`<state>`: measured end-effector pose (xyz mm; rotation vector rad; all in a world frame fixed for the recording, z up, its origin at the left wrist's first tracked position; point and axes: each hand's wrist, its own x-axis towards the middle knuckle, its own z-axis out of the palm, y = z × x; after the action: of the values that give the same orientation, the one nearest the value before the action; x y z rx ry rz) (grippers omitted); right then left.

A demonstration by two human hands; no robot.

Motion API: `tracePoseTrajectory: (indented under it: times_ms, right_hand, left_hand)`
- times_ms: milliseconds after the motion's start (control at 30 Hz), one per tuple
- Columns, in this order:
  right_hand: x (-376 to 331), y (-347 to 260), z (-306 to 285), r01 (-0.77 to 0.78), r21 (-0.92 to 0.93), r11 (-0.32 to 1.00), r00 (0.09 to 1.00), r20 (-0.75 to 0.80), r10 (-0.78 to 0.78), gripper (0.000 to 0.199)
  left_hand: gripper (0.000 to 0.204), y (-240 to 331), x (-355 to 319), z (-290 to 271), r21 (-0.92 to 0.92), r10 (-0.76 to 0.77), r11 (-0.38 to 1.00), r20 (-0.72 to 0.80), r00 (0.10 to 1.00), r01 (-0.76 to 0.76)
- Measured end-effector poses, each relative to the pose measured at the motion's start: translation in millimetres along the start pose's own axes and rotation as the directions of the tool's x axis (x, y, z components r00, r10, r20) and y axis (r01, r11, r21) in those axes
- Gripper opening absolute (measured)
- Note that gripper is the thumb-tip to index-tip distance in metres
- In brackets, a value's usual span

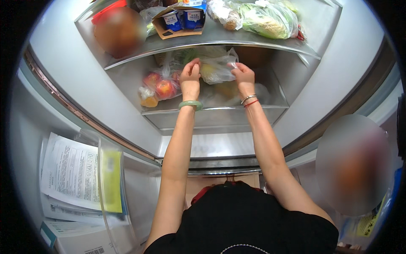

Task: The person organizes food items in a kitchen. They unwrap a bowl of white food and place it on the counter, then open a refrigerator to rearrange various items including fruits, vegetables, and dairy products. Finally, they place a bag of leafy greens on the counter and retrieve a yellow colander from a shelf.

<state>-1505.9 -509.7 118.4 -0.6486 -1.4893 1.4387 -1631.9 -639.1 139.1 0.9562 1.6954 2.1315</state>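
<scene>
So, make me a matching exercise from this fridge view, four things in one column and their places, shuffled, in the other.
1. Clear plastic bag
2. Bag of red fruit
3. Green bangle
4. Blue cups

A. Around the left wrist
B. In an open cardboard box
C. Pinched by the right hand
D. Just left of the left hand

Pairs: 1-C, 2-D, 3-A, 4-B

Open fridge [198,144], pale walls [306,86] (smooth), glass shelves [224,37]

A white-walled refrigerator [334,72] stands open, suggesting a home kitchen; plastic-wrapped pale-green cabbage [270,21] and bagged round red fruit [165,89] sit inside.
</scene>
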Motion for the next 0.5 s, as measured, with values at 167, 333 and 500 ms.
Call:
tracePoseTrajectory:
  times_ms: [167,333,500]
  right_hand:
    - [-15.6,-34.9,-22.6,0.139,-0.005,0.990,0.990,-0.019,-0.139,0.028]
    - [-31.5,-70.6,-28.4,0.265,-0.138,0.954,0.964,0.062,-0.259,0.026]
    - [-51.9,-89.1,-42.0,0.308,-0.325,0.894,0.950,0.163,-0.268,0.027]
  left_hand:
    - [0.038,7.3,-6.0,14.0,0.154,0.167,0.970,0.149,0.975,-0.190]
    - [0.049,25.2,-9.5,49.9,0.362,0.549,0.656,0.374,0.748,-0.662]
    - [0.032,35.5,12.6,49.4,0.525,0.307,0.569,0.578,0.756,-0.633]
